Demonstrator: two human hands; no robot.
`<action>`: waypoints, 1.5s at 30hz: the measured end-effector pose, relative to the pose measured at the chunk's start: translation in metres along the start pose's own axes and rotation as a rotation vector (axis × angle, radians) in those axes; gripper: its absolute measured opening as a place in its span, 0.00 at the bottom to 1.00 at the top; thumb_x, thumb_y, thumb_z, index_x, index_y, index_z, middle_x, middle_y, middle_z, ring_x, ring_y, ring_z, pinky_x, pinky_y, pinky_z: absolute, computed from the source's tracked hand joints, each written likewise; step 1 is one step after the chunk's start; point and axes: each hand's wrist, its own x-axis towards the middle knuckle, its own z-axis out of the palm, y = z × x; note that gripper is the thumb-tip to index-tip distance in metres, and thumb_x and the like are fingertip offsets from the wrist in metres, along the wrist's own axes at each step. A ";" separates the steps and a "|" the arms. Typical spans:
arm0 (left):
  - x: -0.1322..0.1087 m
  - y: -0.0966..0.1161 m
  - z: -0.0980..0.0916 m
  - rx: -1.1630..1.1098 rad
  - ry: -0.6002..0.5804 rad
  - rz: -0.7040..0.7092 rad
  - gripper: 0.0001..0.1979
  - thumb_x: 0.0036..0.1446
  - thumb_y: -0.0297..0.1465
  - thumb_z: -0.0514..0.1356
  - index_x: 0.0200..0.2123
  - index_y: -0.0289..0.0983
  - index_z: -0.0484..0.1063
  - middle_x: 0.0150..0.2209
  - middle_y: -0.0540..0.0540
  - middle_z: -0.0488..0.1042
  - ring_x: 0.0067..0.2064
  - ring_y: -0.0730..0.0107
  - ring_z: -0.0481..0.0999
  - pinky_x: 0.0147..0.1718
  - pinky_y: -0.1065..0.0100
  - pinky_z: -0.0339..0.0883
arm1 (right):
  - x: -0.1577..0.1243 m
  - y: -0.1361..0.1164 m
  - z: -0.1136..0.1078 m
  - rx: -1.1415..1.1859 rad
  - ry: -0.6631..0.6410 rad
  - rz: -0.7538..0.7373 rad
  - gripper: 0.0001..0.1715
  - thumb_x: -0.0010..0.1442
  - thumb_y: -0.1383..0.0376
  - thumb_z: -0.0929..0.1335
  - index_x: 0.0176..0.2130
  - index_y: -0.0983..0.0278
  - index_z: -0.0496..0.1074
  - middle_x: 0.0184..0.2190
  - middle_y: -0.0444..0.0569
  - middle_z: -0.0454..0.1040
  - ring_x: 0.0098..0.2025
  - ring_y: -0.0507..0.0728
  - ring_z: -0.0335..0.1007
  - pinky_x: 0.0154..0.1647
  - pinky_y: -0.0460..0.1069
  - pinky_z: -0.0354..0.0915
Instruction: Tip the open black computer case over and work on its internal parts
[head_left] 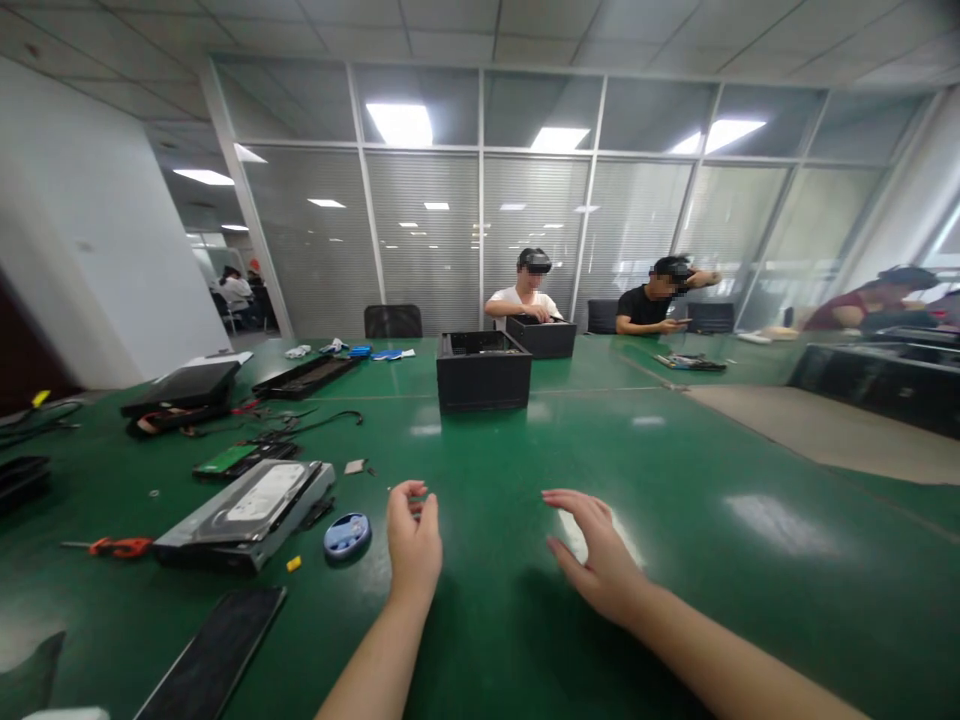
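My left hand (415,540) is held over the green table (495,490), its fingers loosely curled and the thumb apart, with nothing visible in it. Across from it, my right hand (596,555) hovers with fingers stretched and the thumb spread wide, holding nothing. Nearest to the left hand is a round blue container (347,537) with small items in it. Farther left lies a hard drive (262,495) in a metal bracket. Beyond both hands stands a black computer case (484,380), open at the top.
An orange-handled screwdriver (120,546), a phone (217,650) and a small yellow piece (293,564) lie on the left, with a green circuit board (229,458) and cables behind. Across the table, a person (525,295) reaches into another black case (541,338). Cardboard (825,430) lies at right.
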 end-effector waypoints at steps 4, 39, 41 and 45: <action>0.004 -0.005 0.001 -0.003 -0.022 -0.025 0.13 0.58 0.38 0.57 0.44 0.40 0.66 0.41 0.47 0.71 0.39 0.64 0.72 0.42 0.60 0.67 | -0.038 0.020 -0.027 0.034 -0.033 0.151 0.23 0.61 0.62 0.64 0.56 0.58 0.64 0.53 0.56 0.71 0.57 0.65 0.67 0.58 0.65 0.62; 0.010 -0.002 0.010 0.141 -0.230 -0.041 0.20 0.47 0.45 0.58 0.39 0.38 0.69 0.39 0.43 0.73 0.38 0.57 0.74 0.39 0.58 0.69 | 0.073 0.147 -0.190 -0.876 -0.161 0.432 0.27 0.61 0.44 0.62 0.38 0.63 0.75 0.40 0.56 0.77 0.49 0.67 0.68 0.49 0.59 0.55; 0.009 -0.001 0.010 0.154 -0.228 -0.038 0.19 0.48 0.45 0.58 0.39 0.38 0.69 0.39 0.43 0.72 0.38 0.57 0.74 0.39 0.58 0.69 | 0.062 0.125 -0.188 -0.850 -0.194 0.343 0.29 0.60 0.42 0.62 0.37 0.63 0.74 0.38 0.56 0.76 0.47 0.67 0.68 0.47 0.58 0.56; 0.010 -0.001 0.010 0.176 -0.248 -0.041 0.19 0.49 0.45 0.58 0.40 0.38 0.68 0.39 0.44 0.72 0.39 0.58 0.73 0.40 0.58 0.69 | 0.031 0.053 -0.189 -0.758 -0.278 0.156 0.29 0.56 0.41 0.67 0.37 0.64 0.72 0.38 0.56 0.75 0.43 0.65 0.68 0.47 0.58 0.58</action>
